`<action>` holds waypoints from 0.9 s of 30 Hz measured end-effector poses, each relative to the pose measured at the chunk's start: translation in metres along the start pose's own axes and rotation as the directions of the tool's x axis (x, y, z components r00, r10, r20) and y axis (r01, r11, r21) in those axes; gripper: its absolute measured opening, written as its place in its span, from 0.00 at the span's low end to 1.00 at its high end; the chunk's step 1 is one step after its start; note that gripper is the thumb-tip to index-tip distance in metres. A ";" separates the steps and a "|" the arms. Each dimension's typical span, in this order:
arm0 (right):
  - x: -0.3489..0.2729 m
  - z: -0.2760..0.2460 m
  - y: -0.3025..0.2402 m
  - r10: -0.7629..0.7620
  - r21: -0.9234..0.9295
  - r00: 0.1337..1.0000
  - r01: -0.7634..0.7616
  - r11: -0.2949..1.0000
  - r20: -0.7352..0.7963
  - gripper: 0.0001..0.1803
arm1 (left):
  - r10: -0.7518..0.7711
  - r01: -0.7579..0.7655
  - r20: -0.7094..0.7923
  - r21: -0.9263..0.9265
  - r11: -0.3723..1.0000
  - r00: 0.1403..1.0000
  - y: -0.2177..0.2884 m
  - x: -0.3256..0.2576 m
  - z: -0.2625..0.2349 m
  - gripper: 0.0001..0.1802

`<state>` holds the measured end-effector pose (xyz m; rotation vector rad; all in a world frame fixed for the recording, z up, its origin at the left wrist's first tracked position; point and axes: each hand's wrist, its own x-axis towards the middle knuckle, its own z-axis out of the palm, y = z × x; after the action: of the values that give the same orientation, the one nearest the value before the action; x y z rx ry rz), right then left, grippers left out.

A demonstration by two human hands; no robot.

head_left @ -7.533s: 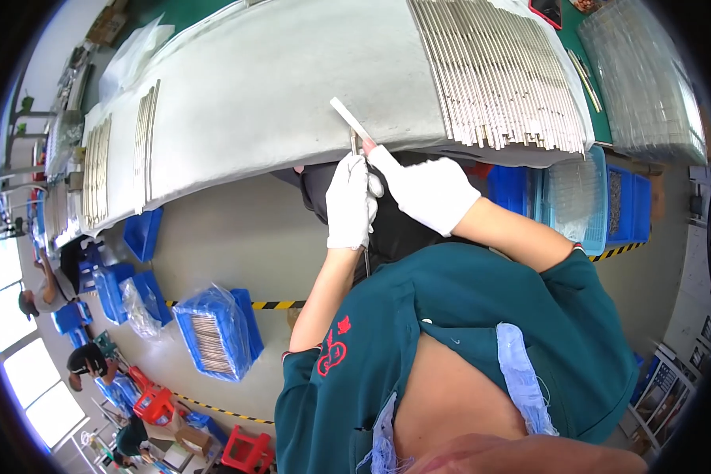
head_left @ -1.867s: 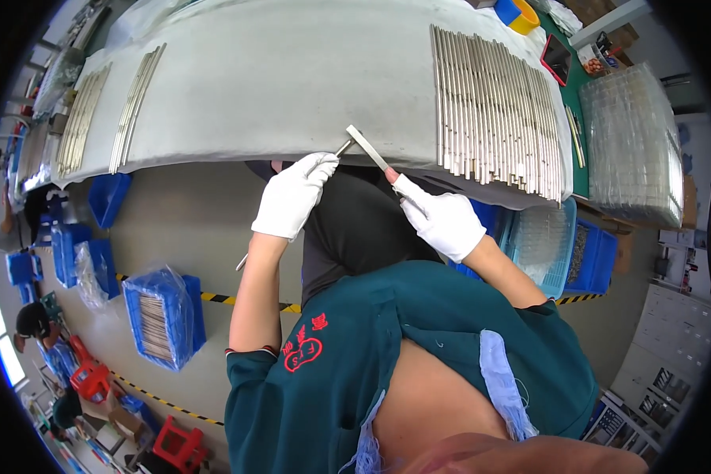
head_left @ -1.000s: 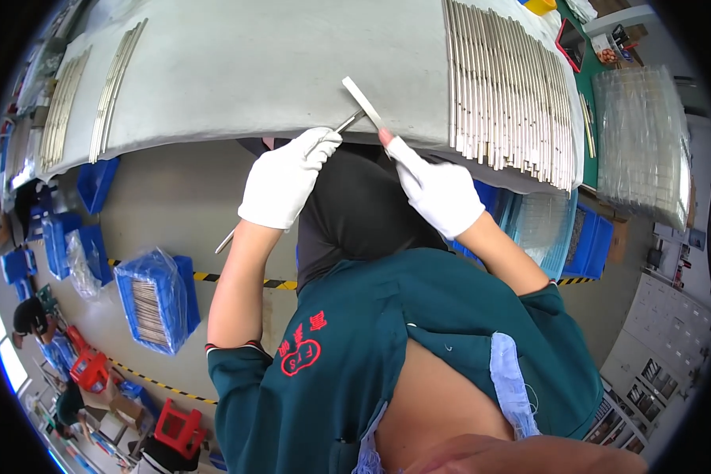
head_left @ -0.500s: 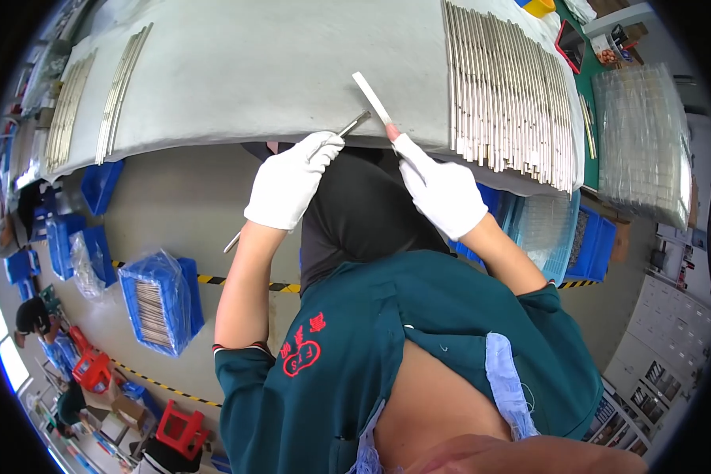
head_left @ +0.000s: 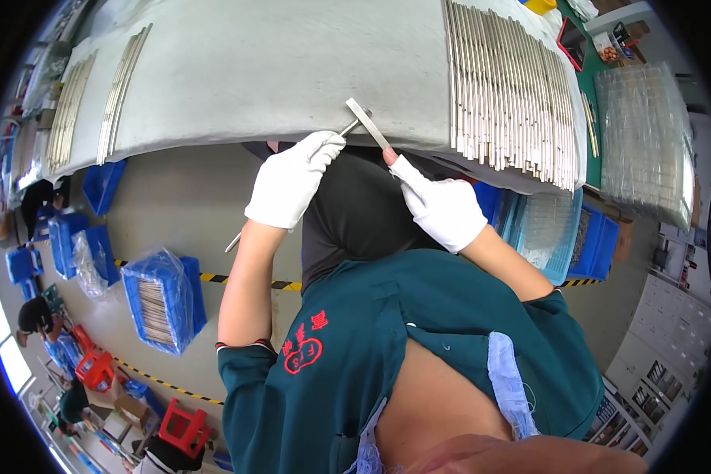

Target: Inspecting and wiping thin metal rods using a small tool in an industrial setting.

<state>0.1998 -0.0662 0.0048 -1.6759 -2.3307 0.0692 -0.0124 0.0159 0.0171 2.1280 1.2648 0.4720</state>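
Observation:
Both hands wear white gloves, the right one with a bare fingertip. My left hand (head_left: 291,180) is closed around a thin metal rod (head_left: 348,129); its far end reaches the table's front edge, and its near end emerges below the hand beside my forearm. Closed too, my right hand (head_left: 445,212) pinches a narrow, flat, pale strip (head_left: 367,124), shaped like a flat file. The strip crosses the rod's far end and appears to touch it.
On the white-covered table (head_left: 292,63), a dense row of metal rods (head_left: 509,95) lies at the right, smaller groups (head_left: 123,91) at the left. Plastic trays (head_left: 646,134) stack at far right. Blue bins stand under the table and on the floor, one holding rods (head_left: 156,312).
The strip has come down and across onto the rod's end, its tip now lower. My right hand has dropped slightly; my left hand stays nearly still with the rod.

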 end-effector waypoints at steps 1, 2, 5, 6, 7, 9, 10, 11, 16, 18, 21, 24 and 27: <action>0.004 0.000 0.000 0.008 0.011 1.000 -0.008 1.000 -0.004 0.30 | 0.028 -0.028 -0.008 -0.016 0.999 1.000 -0.001 0.000 0.001 0.11; 0.008 0.002 0.002 0.015 0.023 1.000 -0.015 1.000 -0.008 0.30 | 0.028 -0.028 -0.007 -0.014 0.999 1.000 -0.002 -0.001 0.001 0.11; 0.021 0.007 0.010 -0.048 0.036 0.993 0.052 0.998 -0.104 0.30 | 0.073 -0.073 -0.014 0.033 0.997 0.997 -0.004 0.001 0.002 0.12; 0.024 0.006 0.009 -0.063 0.039 0.986 0.070 0.997 -0.156 0.30 | 0.032 -0.032 -0.011 -0.028 0.999 0.999 -0.005 0.001 0.003 0.12; 0.021 0.003 0.009 -0.113 -0.015 0.986 0.112 0.994 -0.120 0.31 | -0.009 0.009 -0.007 -0.091 0.996 1.000 -0.005 0.001 0.002 0.12; 0.009 -0.007 0.007 -0.118 -0.035 0.993 0.119 0.992 0.023 0.17 | -0.169 0.189 0.098 -0.262 0.946 0.981 0.001 0.004 -0.003 0.12; 0.005 -0.013 0.003 -0.048 0.007 0.999 0.047 0.999 0.026 0.24 | -0.300 0.372 0.232 -0.404 0.836 0.925 0.005 0.006 -0.006 0.12; 0.004 -0.016 0.002 -0.046 0.009 0.999 0.046 0.999 0.026 0.24 | -0.301 0.373 0.234 -0.402 0.836 0.925 0.009 0.009 -0.010 0.12; 0.010 -0.011 -0.006 0.038 -0.029 0.992 -0.035 0.999 0.123 0.32 | -0.396 0.529 0.352 -0.610 0.590 0.848 0.013 0.009 -0.012 0.14; 0.020 -0.001 -0.006 0.002 0.012 1.000 -0.002 1.000 -0.002 0.34 | -0.404 0.540 0.360 -0.596 0.594 0.841 0.013 0.010 -0.015 0.14; 0.015 -0.004 -0.004 0.029 0.046 0.996 -0.033 0.998 0.088 0.33 | -0.404 0.547 0.371 -0.611 0.573 0.836 0.011 0.012 -0.014 0.14; -0.004 -0.009 0.000 0.033 0.040 0.996 -0.036 0.999 0.079 0.30 | -0.402 0.551 0.380 -0.635 0.541 0.833 0.011 0.012 -0.013 0.14; 0.016 -0.008 0.001 -0.017 -0.038 0.999 0.018 0.999 0.036 0.32 | -0.386 0.545 0.385 -0.622 0.562 0.838 0.011 0.010 -0.015 0.14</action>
<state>0.1977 -0.0518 0.0155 -1.6849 -2.3868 0.0514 -0.0090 0.0260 0.0352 1.0790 1.1980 0.3984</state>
